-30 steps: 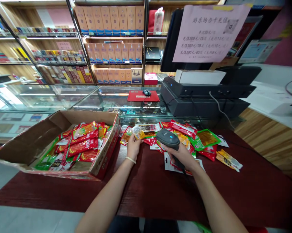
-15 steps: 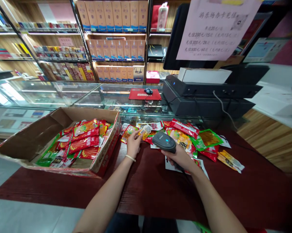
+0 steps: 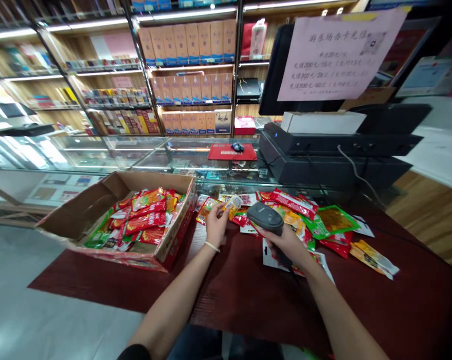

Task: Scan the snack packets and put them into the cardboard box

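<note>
My left hand (image 3: 216, 223) pinches a small yellow and clear snack packet (image 3: 233, 204) above the counter, its fingers closed at the packet's left end. In my right hand (image 3: 288, 245) is a dark grey barcode scanner (image 3: 265, 217), its handle wrapped by my fingers and its head turned toward the packet. Scanner and packet are a short gap apart. Behind and beside my right hand spreads a loose pile of snack packets, among them a red one (image 3: 293, 202) and a green-edged one (image 3: 333, 221). A yellow packet (image 3: 374, 258) lies at the pile's right.
Left of my hands, an open cardboard box (image 3: 176, 245) holds several red and green snack packets. A glass display case (image 3: 150, 157) borders the dark red counter (image 3: 241, 300). A red mouse mat (image 3: 221, 151) and a monitor with a pink sign (image 3: 334, 60) stand beyond.
The camera view has shifted, so the scene sits further right and slightly lower. Both hands keep their holds; the scanner's blue light, lit before, no longer shows.
</note>
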Tool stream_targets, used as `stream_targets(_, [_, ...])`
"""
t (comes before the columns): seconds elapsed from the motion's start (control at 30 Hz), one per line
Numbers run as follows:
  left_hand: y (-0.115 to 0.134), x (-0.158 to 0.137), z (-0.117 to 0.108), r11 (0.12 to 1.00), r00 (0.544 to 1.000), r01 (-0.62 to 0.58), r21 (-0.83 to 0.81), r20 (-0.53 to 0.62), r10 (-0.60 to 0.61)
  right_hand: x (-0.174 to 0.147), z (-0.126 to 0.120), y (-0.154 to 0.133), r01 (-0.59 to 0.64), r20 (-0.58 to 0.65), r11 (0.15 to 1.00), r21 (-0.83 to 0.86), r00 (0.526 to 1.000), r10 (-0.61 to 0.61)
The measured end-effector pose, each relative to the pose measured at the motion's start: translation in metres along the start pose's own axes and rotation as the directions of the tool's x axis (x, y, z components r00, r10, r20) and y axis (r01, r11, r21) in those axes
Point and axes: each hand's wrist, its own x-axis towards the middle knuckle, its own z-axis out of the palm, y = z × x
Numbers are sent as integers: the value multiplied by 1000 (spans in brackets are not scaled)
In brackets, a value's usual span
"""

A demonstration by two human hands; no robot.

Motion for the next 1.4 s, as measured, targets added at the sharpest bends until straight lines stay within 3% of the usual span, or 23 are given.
stream_targets(0.13, [64,-13,4,995,994,-97,-33,47,99,0,-1,-2,84,11,996,13,996,-84])
stream_targets(0.23, [123,-24,-18,966,969,-243,91,69,238,-2,0,-2,60,-9,997,52,998,-60])
stream_targets(0.3, [158,-28,-50,893,929,-367,260,43,369,-3,2,-1,30,-3,998,59,1000,-30])
stream_targets(0.37, [183,-24,-91,761,872,-428,487,1,490,-4,3,-1,29,18,999,33,999,-30])
stream_targets(0.43, [197,-14,-134,587,802,-389,710,-53,596,-5,4,-2,45,32,999,8,998,-45])
stream_targets(0.47, [200,-8,-154,496,789,-317,808,-65,610,-5,5,-3,52,31,999,10,998,-52])
stream_targets(0.5, [200,-1,-172,408,807,-244,880,-50,589,-6,5,-4,54,27,998,17,998,-55])
stream_targets(0.57, [194,10,-200,276,892,-193,942,52,448,-7,7,-7,40,25,999,28,999,-41])
stream_targets(0.63, [185,17,-215,228,948,-176,957,102,303,-8,8,-10,23,18,999,42,1000,-24])
stream_targets(0.7, [177,17,-217,237,967,-151,960,94,238,-8,8,-11,27,9,997,69,1000,-27])
stream_targets(0.87, [183,2,-184,248,943,-243,938,169,285,-2,2,-3,89,-36,982,166,996,-84])
stream_targets(1.03, [183,-14,-114,260,875,-459,849,381,299,3,-14,1,113,-113,966,231,990,-89])
stream_targets(1.23, [119,-11,-17,408,791,-606,683,571,219,0,-45,-5,163,-275,938,306,958,-76])
stream_targets(1.4, [62,-4,49,455,722,-665,592,664,192,-3,-80,-2,192,-444,934,301,895,-41])
